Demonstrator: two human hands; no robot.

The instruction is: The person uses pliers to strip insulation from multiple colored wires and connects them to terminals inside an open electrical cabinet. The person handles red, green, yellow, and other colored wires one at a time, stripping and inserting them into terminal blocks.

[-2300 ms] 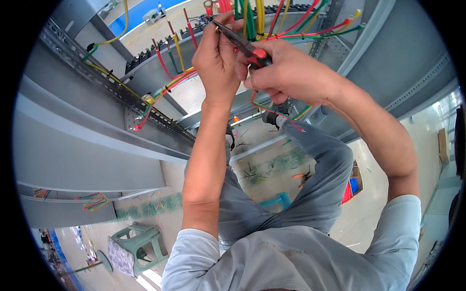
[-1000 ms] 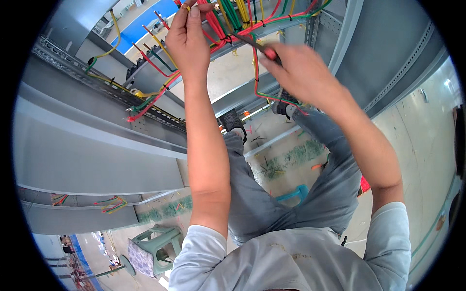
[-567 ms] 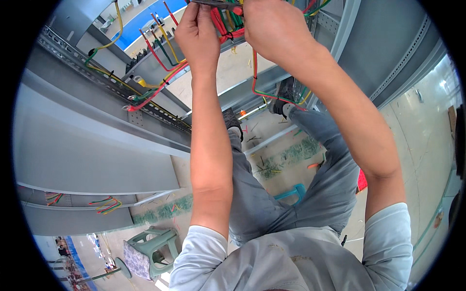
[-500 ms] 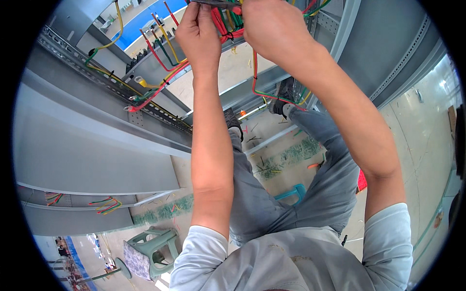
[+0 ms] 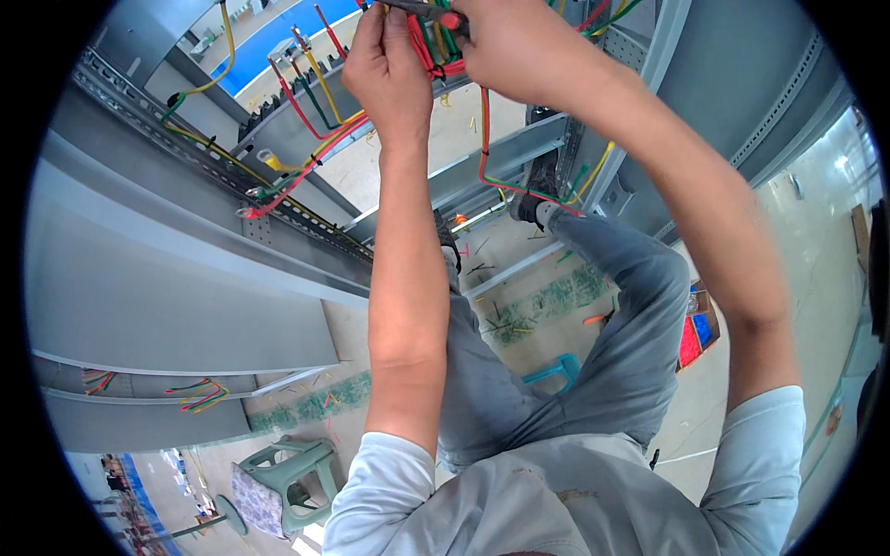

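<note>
Right hand [image 5: 508,48]: closed around the handles of red-and-black needle-nose pliers [image 5: 430,12]. Left hand [image 5: 389,72]: thumb and fingers together at the pliers' nose; what they pinch is hidden at the upper border. Step, as judged: working a wire end; next move calls for a steady left pinch and a controlled squeeze. Behind the hands: bundled red and green wires [image 5: 436,46], at the cabinet's far crossbar. Left along that crossbar: upright red [image 5: 298,104], yellow and green wires, copper ends bare. Cabinet's left edge: perforated rail [image 5: 218,159]. Floor: pale green stool [image 5: 320,468], lower left. Brands, labels, writing: none legible.
</note>
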